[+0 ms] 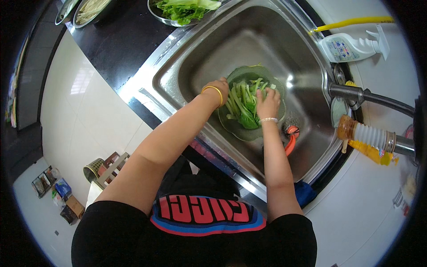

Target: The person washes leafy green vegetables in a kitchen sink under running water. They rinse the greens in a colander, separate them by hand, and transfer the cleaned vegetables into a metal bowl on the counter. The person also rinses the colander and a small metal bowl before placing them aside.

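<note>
A green translucent bowl (234, 134) with a wavy rim sits on the floor of the stainless-steel sink (260, 43). Leafy greens (247, 111) with pale stalks lie inside it, apparently in water. My left hand (218, 90), wearing a yellow bangle, grips the bowl's left rim; its fingertips are partly hidden. Over the right side of the greens is my right hand (269, 104), thumb and fingers spread among the stalks. How firmly it holds any of them is hidden. An orange-red drain fitting or strainer handle (292, 140) shows just right of my right wrist.
A metal bowl of lettuce (186, 11) stands on the dark counter (126, 43), with a bowl of enoki mushrooms (91, 11) farther left. A faucet (347, 91), a white spray bottle (350, 48), a yellow hose (353, 22) and a yellow squeeze bottle (368, 152) line the right side.
</note>
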A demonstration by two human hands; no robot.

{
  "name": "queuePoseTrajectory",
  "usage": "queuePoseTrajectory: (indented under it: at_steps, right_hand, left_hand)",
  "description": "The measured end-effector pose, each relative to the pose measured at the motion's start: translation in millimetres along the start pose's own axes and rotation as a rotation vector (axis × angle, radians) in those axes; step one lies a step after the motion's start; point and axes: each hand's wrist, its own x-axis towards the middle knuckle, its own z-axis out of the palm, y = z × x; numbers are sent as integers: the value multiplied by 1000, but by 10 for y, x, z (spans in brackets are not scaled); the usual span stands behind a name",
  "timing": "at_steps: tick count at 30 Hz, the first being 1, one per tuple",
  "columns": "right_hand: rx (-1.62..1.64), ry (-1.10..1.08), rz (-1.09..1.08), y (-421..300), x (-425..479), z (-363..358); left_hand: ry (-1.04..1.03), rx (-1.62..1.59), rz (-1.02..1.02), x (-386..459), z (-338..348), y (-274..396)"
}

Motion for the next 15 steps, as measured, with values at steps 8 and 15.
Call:
queuePoseTrajectory:
  at_steps: [8,15]
  right_hand:
    - [-94,-431,-266,-231,-262,136]
    - [916,-558,-95,55,-52,-48]
  left_hand:
    - [-23,26,-2,-4,-18,27]
    - [7,3,8,35,46,-10]
